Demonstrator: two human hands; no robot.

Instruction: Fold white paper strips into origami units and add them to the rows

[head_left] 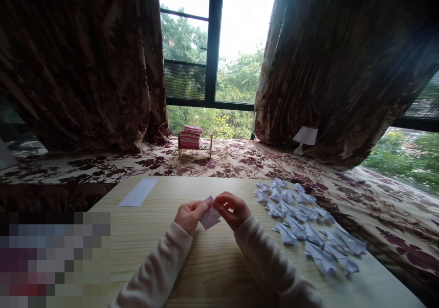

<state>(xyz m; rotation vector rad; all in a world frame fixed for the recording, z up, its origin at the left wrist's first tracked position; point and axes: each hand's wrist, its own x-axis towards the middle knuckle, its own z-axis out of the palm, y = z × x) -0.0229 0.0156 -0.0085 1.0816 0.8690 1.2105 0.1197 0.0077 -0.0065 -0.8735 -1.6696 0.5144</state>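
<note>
A small folded piece of white paper (209,220) is held up over the middle of the table. My left hand (190,215) pinches its left side between thumb and fingers. At its upper right corner, the thumb and fingertips of my right hand (235,209) are closed on the paper's edge. To the right lie several folded white paper shapes (288,234) in loose rows, with pointed ends and raised folds. A flat white paper strip (139,192) rests at the table's far left.
The pale wooden table (144,248) meets a ledge with a flowered cloth (236,159). On the ledge stand a small rack with folded pink striped cloths (190,137) and a white lamp (306,135). Patterned curtains (82,61) frame the window. The lower left corner is pixelated.
</note>
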